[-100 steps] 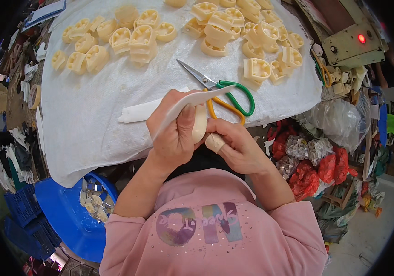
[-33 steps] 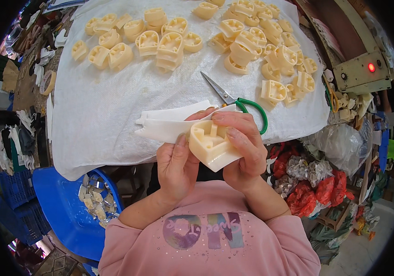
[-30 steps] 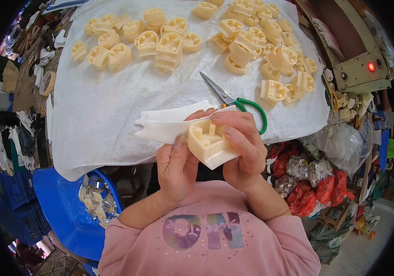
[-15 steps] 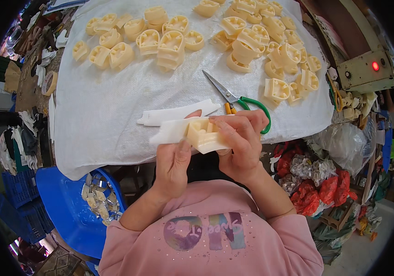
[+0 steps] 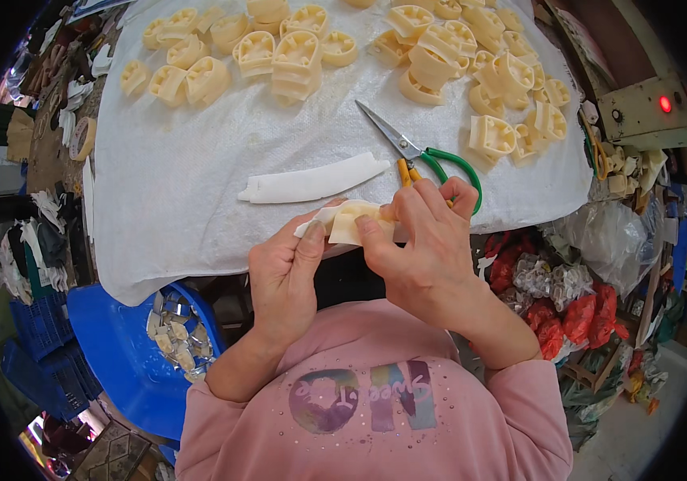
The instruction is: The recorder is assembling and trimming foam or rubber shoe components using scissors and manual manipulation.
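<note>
Drawn in from nine o'clock since the earlier frame, the white strip [image 5: 326, 215] curves against a cream piece [image 5: 345, 229] at centre, both pinched by left hand [image 5: 283, 268] and right hand [image 5: 419, 236], the piece probably light, stiff, smooth, best held by its side walls.

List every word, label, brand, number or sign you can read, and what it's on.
Pink shirt: large multicoloured lettering with smaller pale script over it; wording not copied here.
Metal box with a red light: any markings too small to read.
Scissors: no readable marking.
Held cream piece: no text visible.
</note>
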`<action>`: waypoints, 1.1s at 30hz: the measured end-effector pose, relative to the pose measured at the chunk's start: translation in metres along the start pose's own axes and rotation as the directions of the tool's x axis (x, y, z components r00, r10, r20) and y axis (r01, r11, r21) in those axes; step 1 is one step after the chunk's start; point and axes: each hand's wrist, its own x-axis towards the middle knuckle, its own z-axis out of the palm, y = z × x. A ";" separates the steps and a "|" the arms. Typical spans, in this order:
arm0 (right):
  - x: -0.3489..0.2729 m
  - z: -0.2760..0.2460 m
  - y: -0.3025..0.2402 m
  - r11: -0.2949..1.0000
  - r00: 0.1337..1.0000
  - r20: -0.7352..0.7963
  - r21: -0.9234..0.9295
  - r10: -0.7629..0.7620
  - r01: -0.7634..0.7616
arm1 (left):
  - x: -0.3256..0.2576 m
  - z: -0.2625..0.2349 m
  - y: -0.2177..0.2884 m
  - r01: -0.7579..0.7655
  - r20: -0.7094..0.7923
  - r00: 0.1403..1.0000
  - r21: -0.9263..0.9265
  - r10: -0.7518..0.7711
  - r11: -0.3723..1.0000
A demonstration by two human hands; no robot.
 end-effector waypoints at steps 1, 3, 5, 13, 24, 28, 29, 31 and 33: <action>0.001 0.001 0.001 1.000 1.000 0.016 0.010 0.015 -0.015 | 0.001 0.002 0.000 0.026 0.005 1.000 -0.036 -0.026 0.999; 0.002 -0.002 0.000 0.999 0.999 0.033 0.023 0.040 -0.041 | -0.002 0.003 0.002 0.028 0.007 1.000 -0.036 -0.027 0.999; 0.005 -0.004 0.001 0.998 0.995 0.080 0.029 0.052 -0.054 | -0.004 0.004 0.002 0.027 0.008 1.000 -0.034 -0.027 0.999; -0.002 0.001 0.003 0.998 0.994 0.099 0.013 0.056 -0.057 | -0.005 0.008 0.005 0.137 0.030 0.990 -0.026 -0.137 0.990; -0.009 0.013 0.000 0.999 0.999 -0.031 -0.035 0.017 -0.018 | -0.007 0.003 0.013 -0.047 0.166 0.984 0.577 -0.061 0.815; -0.011 0.015 0.016 0.989 0.994 -0.070 0.126 0.085 -0.076 | 0.003 -0.012 0.003 0.077 0.184 0.980 0.011 -0.078 0.997; -0.012 0.013 0.018 0.966 0.989 -0.071 0.237 0.126 -0.106 | 0.006 -0.017 -0.001 0.126 0.224 0.968 -0.058 -0.110 0.990; -0.013 0.012 0.017 0.961 0.991 -0.082 0.263 0.109 -0.084 | 0.010 -0.018 -0.011 0.243 0.313 0.930 -0.135 -0.191 0.961; -0.013 0.011 0.016 0.954 0.992 -0.089 0.293 0.086 -0.056 | 0.011 -0.016 -0.018 0.417 0.468 0.845 -0.269 -0.260 0.868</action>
